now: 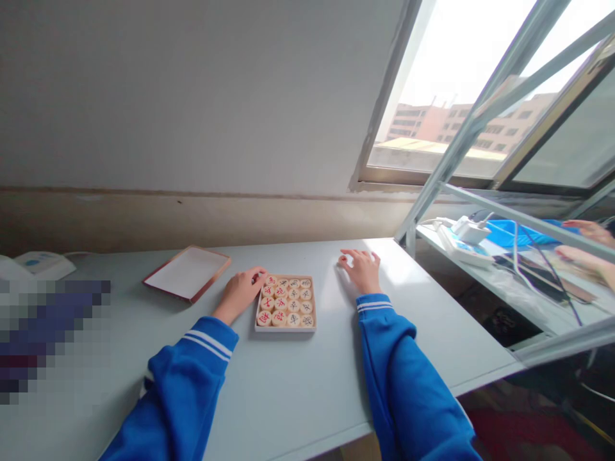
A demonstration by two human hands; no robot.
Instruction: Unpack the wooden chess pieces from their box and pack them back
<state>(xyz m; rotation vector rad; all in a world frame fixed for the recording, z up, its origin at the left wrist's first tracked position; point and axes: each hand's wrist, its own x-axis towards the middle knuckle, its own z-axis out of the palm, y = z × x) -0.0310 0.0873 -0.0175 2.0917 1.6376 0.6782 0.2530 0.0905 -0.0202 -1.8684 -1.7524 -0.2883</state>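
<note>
Blue sleeves (pixel 408 378) with white stripes reach in on both sides of a shallow box (pixel 285 330) packed with round pieces (pixel 293 305), red marks mostly toward its left, dark ones toward its right. Left hand (pixel 243 291) is up against the box's left edge, fingers bent; can't tell if it's pinching anything. Right hand (pixel 362 269) is out to the right of the box, thumb and index finger curled at a lone piece (pixel 343 260), the other fingers loosely spread. Whether that's a firm pinch or just contact, I can't tell.

Tip for little discs like that: take them by the rim with thumb and index so the marked face stays clear, and keep the other hand light on the box so it doesn't skate or knock the rows.

Surface is a smooth pale table (pixel 298 384), probably slidey, with a bright sunny patch right of the box. Lid (pixel 187 272) lies inside up, left of the box. Beyond the box there's a plain wall (pixel 192 96), then a window (pixel 432 128) up and right of it. Far right of the box, past a metal frame (pixel 435 186), another person's hands (pixel 593 234) are near something blue (pixel 519 232).
</note>
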